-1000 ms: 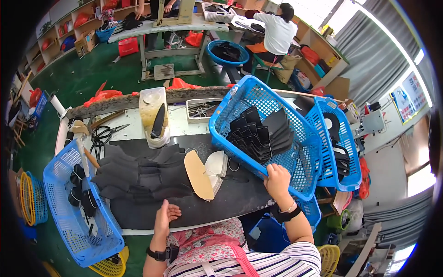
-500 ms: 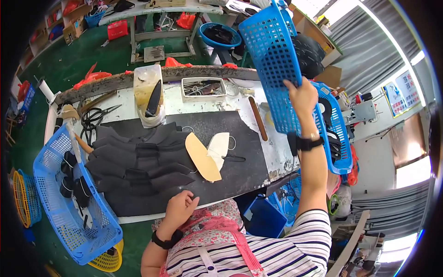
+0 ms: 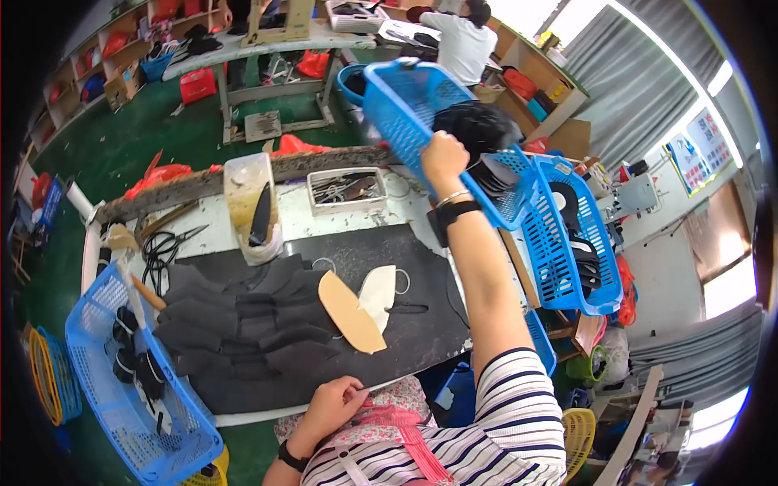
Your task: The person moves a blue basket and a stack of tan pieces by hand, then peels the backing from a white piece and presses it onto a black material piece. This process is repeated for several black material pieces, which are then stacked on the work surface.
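My right hand point(image 3: 445, 159) is closed on the near rim of a blue plastic basket point(image 3: 397, 105), held tilted above the far right of the table. A black bundle point(image 3: 478, 125) and stacked dark pieces point(image 3: 496, 174) lie in its right part. My left hand point(image 3: 335, 407) rests at the table's front edge by my apron, its fingers curled in with nothing visible in them. Beyond it, overlapping dark grey cut pieces point(image 3: 251, 312) lie in rows on a black mat point(image 3: 405, 356). Beside them are a tan shaped template point(image 3: 351, 312) and a white one point(image 3: 377, 296).
Another blue basket point(image 3: 531, 279) with black parts stands at the right; a third point(image 3: 105, 405), holding black rolls, is at the left. Scissors point(image 3: 166, 247), a glue-stained container point(image 3: 239, 174) with a dark blade-shaped piece, and a tool tray point(image 3: 312, 206) lie along the back. A person point(image 3: 468, 50) works beyond.
My right hand has brought the basket left and lowered it from nearly upright to a flatter tilt, so its dark contents show. My left hand has shifted slightly right and its fingers are more curled.
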`<action>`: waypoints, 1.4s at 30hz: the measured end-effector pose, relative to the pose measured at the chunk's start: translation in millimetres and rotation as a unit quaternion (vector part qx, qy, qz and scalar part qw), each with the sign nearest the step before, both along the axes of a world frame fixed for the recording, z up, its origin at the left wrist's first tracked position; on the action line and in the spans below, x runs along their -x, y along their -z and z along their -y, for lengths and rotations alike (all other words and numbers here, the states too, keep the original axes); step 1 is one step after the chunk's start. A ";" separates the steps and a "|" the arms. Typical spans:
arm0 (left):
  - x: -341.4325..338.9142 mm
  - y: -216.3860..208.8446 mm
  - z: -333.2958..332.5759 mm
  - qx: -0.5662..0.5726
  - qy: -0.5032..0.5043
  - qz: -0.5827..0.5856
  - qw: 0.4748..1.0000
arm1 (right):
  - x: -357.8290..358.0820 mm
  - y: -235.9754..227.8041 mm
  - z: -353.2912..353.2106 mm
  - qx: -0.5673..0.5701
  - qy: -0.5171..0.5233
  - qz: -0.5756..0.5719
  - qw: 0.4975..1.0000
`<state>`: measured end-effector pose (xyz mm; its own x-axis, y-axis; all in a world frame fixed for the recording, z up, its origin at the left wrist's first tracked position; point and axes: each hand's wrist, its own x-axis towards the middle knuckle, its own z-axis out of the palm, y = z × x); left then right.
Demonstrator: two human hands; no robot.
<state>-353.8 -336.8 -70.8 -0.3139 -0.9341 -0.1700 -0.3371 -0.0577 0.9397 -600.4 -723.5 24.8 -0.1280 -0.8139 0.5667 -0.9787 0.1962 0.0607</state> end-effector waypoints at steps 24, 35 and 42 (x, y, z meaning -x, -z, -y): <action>245.7 -53.7 362.6 -0.046 -0.270 -0.160 0.948 | 268.1 141.3 -126.7 0.180 0.043 0.298 0.936; 247.8 -56.9 383.3 -0.060 -0.284 -0.220 0.931 | 344.5 214.8 -6.2 0.128 -0.131 0.009 0.983; 238.8 -33.1 371.0 -0.015 -0.294 -0.181 0.938 | 253.8 131.9 -130.0 -0.207 0.184 0.145 0.950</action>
